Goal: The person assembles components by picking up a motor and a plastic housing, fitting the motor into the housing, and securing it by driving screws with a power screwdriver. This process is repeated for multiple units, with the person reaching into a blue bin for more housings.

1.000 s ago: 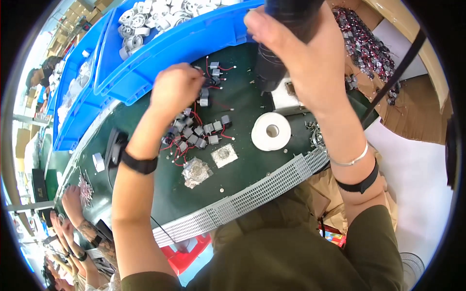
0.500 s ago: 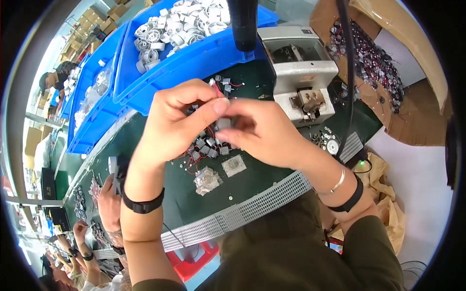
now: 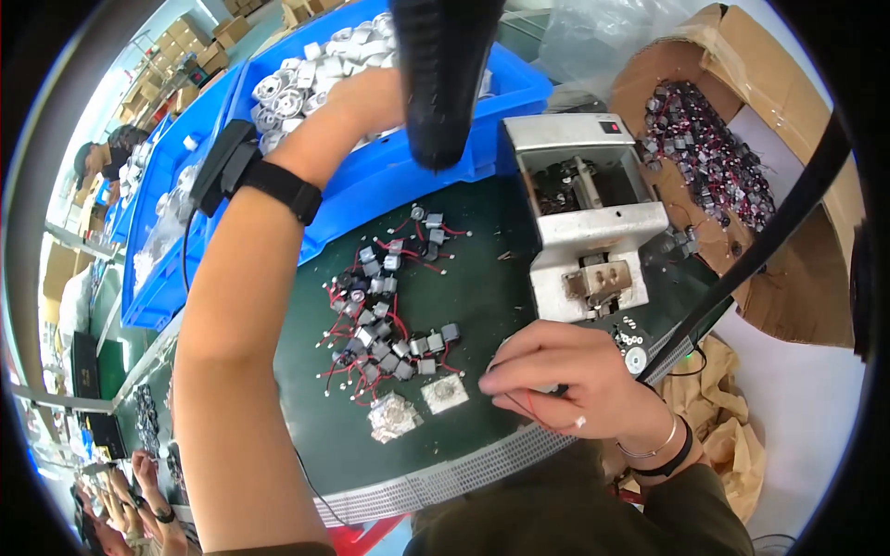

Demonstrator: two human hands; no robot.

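My left hand [image 3: 369, 100] reaches into the blue bin [image 3: 371, 167] among white plastic parts [image 3: 292, 83]. A black post [image 3: 443, 83] and the parts hide its fingers. Over the table's near side, my right hand [image 3: 565, 380] is closed around a small motor, mostly covered by the fingers. Its thin red wire [image 3: 530, 404] and a white connector [image 3: 581, 422] hang out below the palm. Left of this hand lies a pile of small grey motors [image 3: 380, 347] with red wires. A pale square pad [image 3: 445, 394] and a crumpled silvery lump [image 3: 393, 417] lie in front of the pile.
A grey-white bench machine [image 3: 593, 222] stands at the right, with small metal parts and a white disc [image 3: 635, 360] beside it. Beyond is a cardboard box [image 3: 788, 250] of wired motors. A perforated strip [image 3: 436, 486] edges the table. A black cable [image 3: 760, 259] crosses the right side.
My hands have parted: the left went up and away into the blue bin, the right came down toward the table's near edge with the motor. The view has shifted too.
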